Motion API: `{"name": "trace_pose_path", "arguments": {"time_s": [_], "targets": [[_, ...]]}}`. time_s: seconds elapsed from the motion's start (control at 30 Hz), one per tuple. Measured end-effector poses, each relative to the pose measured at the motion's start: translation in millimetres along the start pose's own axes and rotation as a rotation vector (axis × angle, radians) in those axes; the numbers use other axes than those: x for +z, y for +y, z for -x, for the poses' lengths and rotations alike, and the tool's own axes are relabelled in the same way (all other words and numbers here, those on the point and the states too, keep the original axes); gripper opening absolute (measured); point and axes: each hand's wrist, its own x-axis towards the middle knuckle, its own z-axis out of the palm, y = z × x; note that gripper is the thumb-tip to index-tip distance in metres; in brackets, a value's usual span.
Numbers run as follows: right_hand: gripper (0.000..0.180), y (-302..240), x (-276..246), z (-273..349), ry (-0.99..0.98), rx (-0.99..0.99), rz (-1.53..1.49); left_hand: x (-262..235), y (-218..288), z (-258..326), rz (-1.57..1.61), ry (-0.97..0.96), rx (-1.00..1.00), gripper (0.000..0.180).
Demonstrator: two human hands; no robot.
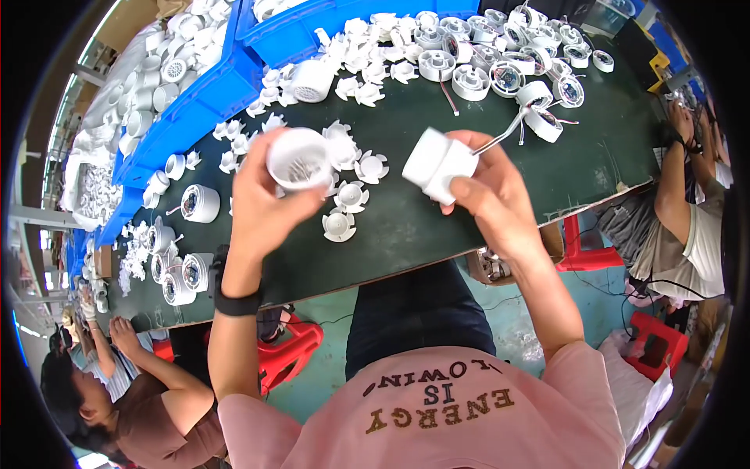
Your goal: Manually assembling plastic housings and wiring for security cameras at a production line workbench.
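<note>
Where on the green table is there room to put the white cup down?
Bare green table lies right of the right hand, below the wired housings. Another strip runs along the near edge. Crowded: fan blades by the left hand.

Dark green workbench (pixel 437 227) — scattered white fan impellers (pixel 339 225), round white housings (pixel 471 81), blue bins (pixel 207 98).

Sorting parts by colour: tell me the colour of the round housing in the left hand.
White: the round housing in the left hand, seen in the head view.

bare green tabletop (pixel 437 227) near edge, white impellers (pixel 348 195) crowd middle
</note>
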Motion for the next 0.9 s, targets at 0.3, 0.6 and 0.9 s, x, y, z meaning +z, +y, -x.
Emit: {"name": "trace_pose_path", "arguments": {"time_s": [0.3, 0.6, 0.9], "targets": [[0.067, -21, 14, 4, -0.464, -0.197, 0.351, 27, 39, 54, 0.639, -0.168, -0.419, 0.063], [0.064, -16, 25, 15, -0.481, -0.538, 0.711, 40, 47, 67, 0.638, -0.021, -0.781, 0.058], [0.068, -10, 30, 18, -0.540, -0.549, 0.757, 51, 53, 77, 0.497, -0.004, -0.678, 0.061]]}}
